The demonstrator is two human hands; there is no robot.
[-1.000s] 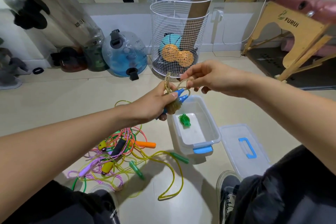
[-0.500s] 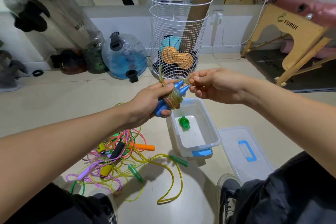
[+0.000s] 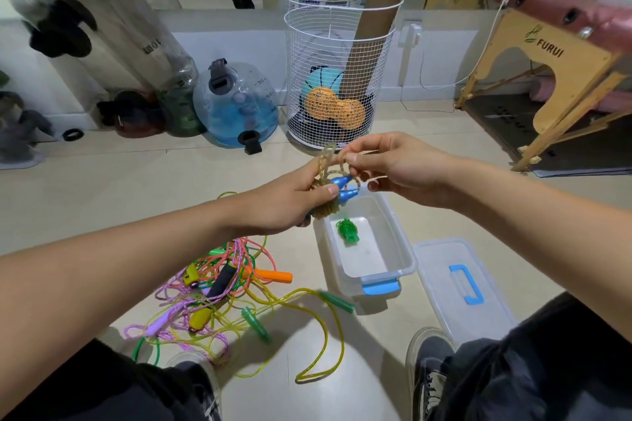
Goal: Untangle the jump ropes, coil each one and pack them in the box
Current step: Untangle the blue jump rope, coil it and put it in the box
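Observation:
My left hand (image 3: 290, 198) grips a tan jump rope with blue handles (image 3: 343, 188), its cord wound around the handles. My right hand (image 3: 393, 164) pinches a loop of that tan cord just above the handles. Both hands hover over the far end of the open white plastic box (image 3: 403, 249), which holds one coiled green rope (image 3: 347, 232). On the floor to the left lies a tangle of jump ropes (image 3: 219, 294) in pink, yellow and green, with orange, purple, yellow and green handles.
The box's clear lid with a blue handle (image 3: 461, 287) lies right of the box. A white wire basket (image 3: 338, 79) with balls stands behind, next to a blue water jug (image 3: 239, 106). A wooden stand (image 3: 547, 79) is at right. My shoe (image 3: 431, 372) is near the lid.
My hands lifted from just above the box, then dropped a little. My right hand keeps working the tan cord's loop around the blue handles; the wound bundle stays in my left hand.

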